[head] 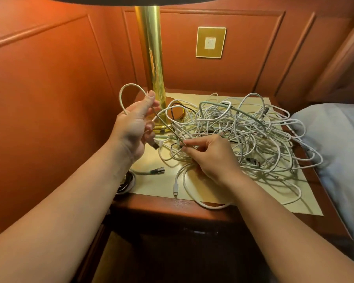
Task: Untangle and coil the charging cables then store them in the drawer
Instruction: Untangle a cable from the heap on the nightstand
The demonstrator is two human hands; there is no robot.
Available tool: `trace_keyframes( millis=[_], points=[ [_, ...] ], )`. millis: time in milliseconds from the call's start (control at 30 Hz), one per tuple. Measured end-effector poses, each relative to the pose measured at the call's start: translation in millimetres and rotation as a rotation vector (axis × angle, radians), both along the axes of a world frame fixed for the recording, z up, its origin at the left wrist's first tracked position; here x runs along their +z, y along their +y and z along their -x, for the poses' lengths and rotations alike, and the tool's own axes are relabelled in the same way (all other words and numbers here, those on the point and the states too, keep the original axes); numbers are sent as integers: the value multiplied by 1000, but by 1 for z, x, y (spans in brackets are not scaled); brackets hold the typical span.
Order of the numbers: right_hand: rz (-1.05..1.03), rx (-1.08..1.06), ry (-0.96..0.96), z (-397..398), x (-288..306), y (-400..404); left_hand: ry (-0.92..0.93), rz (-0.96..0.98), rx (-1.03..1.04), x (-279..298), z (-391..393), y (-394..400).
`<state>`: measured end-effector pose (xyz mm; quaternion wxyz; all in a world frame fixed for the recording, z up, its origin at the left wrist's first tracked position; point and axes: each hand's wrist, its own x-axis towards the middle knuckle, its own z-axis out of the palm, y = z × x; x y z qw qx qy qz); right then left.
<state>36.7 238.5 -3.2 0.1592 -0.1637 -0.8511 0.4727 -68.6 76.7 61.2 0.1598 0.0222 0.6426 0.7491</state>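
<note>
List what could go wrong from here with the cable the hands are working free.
1. The left hand holds a white loop whose strand runs into the tangle; pulling may tighten knots.
2. The pile wraps the brass lamp base; a tug may rock the lamp.
3. Strands overhang the nightstand front edge and may slide off.

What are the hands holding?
Left hand holds a white cable near its plug end; right hand pinches a strand at the tangle edge.

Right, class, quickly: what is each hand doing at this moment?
Left hand: holds a loop of white cable, raised beside the lamp post.
Right hand: pinches a strand at the tangled pile.
</note>
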Motion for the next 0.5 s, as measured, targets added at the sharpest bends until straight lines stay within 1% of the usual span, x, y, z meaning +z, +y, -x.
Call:
trace_keyframes(
  millis=[133,233,300,400,500],
  points=[
    [-14,2,14,0,-4,3,271,225,-184,-4,-14,9],
    [-35,10,20,2,-5,4,478,432,-250,-13,-19,14],
    [-49,-6,27,2,-6,4,556,576,-287,-17,-20,14],
    [-32,-8,49,3,-5,4,692,776,-288,-21,-19,11],
    [-56,6,48,4,-6,5,793,859,-362,-22,-18,7]
  ],
)
